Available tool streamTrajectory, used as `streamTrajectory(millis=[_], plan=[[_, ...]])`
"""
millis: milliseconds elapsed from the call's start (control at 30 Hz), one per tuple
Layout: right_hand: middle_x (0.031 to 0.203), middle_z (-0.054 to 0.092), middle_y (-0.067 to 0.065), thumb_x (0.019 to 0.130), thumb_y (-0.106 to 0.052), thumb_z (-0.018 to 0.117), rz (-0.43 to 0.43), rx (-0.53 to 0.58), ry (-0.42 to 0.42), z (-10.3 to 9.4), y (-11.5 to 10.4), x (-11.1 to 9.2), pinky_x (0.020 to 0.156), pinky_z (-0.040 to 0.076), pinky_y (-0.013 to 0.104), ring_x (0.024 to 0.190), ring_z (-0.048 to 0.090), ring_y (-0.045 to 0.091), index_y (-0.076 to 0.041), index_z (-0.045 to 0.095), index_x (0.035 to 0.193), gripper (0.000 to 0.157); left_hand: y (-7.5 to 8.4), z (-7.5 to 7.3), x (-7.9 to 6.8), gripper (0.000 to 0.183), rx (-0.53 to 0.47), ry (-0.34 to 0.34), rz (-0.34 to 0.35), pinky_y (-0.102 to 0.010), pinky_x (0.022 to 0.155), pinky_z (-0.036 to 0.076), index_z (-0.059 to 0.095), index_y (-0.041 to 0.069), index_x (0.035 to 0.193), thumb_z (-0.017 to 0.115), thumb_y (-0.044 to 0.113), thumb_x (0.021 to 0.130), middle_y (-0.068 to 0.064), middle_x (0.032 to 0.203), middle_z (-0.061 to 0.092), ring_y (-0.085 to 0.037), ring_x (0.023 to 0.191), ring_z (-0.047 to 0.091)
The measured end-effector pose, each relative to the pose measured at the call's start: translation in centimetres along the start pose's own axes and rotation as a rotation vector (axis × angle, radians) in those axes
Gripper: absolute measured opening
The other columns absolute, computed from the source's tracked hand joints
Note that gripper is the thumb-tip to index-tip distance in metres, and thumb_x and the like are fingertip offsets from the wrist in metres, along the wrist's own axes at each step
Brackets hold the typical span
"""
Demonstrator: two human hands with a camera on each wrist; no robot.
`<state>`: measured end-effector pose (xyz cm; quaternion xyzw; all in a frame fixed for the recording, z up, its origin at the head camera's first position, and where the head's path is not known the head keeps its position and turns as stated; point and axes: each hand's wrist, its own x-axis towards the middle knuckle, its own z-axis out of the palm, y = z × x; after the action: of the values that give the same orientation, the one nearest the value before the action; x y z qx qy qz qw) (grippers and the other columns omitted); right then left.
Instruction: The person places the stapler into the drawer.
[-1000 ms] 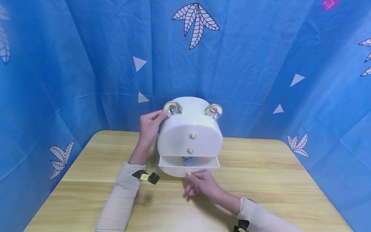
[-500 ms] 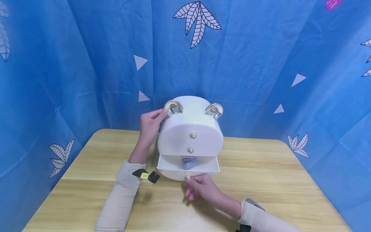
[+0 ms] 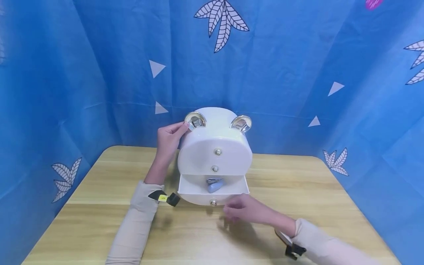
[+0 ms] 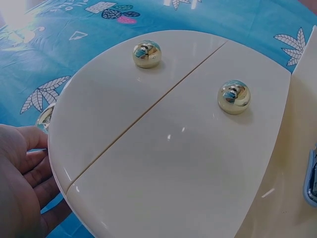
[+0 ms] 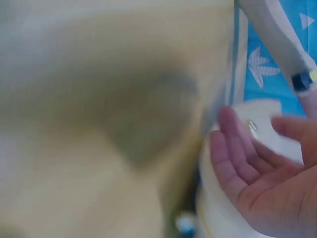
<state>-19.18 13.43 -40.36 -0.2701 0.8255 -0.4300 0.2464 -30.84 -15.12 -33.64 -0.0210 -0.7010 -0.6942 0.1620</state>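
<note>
A white rounded drawer box (image 3: 215, 145) with two shiny ears stands on the table, its bottom drawer (image 3: 193, 188) pulled out. Inside that drawer lies a small light-blue object with a metal part (image 3: 215, 185), which looks like a mini stapler. With thumb and fingers my left hand (image 3: 169, 141) holds the box's left ear (image 3: 195, 120). In the left wrist view, the fingers (image 4: 42, 173) of that hand lie along the box's side. My right hand (image 3: 246, 209) is just right of the bottom drawer's knob (image 3: 213, 202), apart from it, fingers loosely bent and holding nothing.
The light wooden table (image 3: 314, 198) extends on both sides of the box. Behind and beside it hangs a blue cloth (image 3: 281, 73) with leaf prints. Two upper knobs, one of them a round gold knob (image 4: 147, 54), sit on the closed drawer fronts.
The bottom drawer has slid further out toward me, baring the light-blue object. My right hand has let go of its knob and moved right. My left hand has stayed at the ear.
</note>
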Motion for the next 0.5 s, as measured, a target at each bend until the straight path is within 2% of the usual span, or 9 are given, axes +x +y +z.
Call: streamTrajectory(millis=[133,200,300,400,500], plan=[[0.081,0.073,0.004,0.094,-0.025,0.072,-0.02,-0.292,-0.04,-3.3,-0.9,-1.9,0.062,0.052,0.018,0.067,0.058,0.0,-0.003,0.075,0.106,0.025,-0.1,-0.2,0.1,0.033,-0.005,0.006,0.005,-0.024,0.089,0.059,0.077,0.003,0.114,0.074,0.03,0.095,-0.015,0.112,0.077,-0.015,0.103,0.071],[0.085,0.074,-0.001,0.091,-0.027,0.075,0.017,-0.423,-0.047,-4.6,-1.2,-2.9,0.065,0.053,0.019,0.071,0.062,0.0,-0.003,0.074,0.11,0.03,-0.2,-0.3,0.1,0.035,0.002,0.008,0.0,-0.027,0.092,0.059,0.077,0.003,0.115,0.074,0.031,0.095,-0.014,0.114,0.077,-0.015,0.105,0.07],[0.092,0.076,0.002,0.088,-0.032,0.079,0.082,-0.6,-0.051,-5.9,-1.1,-4.5,0.067,0.055,0.024,0.076,0.066,0.007,-0.005,0.074,0.113,0.037,-0.3,-0.3,0.1,0.037,0.018,0.006,-0.009,-0.031,0.096,0.058,0.076,0.005,0.117,0.073,0.034,0.095,-0.014,0.118,0.076,-0.015,0.107,0.07],[0.097,0.075,0.005,0.084,-0.036,0.082,0.152,-0.712,-0.055,-6.7,-0.1,-6.0,0.067,0.056,0.031,0.079,0.068,0.014,-0.008,0.072,0.114,0.042,-0.5,0.1,0.2,0.038,0.02,0.004,-0.007,-0.031,0.097,0.057,0.076,0.005,0.118,0.073,0.035,0.095,-0.014,0.118,0.076,-0.015,0.107,0.069],[0.099,0.074,0.007,0.079,-0.035,0.086,0.241,-0.764,-0.078,-7.0,0.8,-7.1,0.07,0.058,0.038,0.083,0.068,0.019,-0.008,0.071,0.116,0.048,-0.6,0.1,0.3,0.037,0.015,0.004,-0.003,-0.028,0.094,0.057,0.076,0.005,0.117,0.073,0.034,0.095,-0.015,0.115,0.076,-0.015,0.105,0.069]])
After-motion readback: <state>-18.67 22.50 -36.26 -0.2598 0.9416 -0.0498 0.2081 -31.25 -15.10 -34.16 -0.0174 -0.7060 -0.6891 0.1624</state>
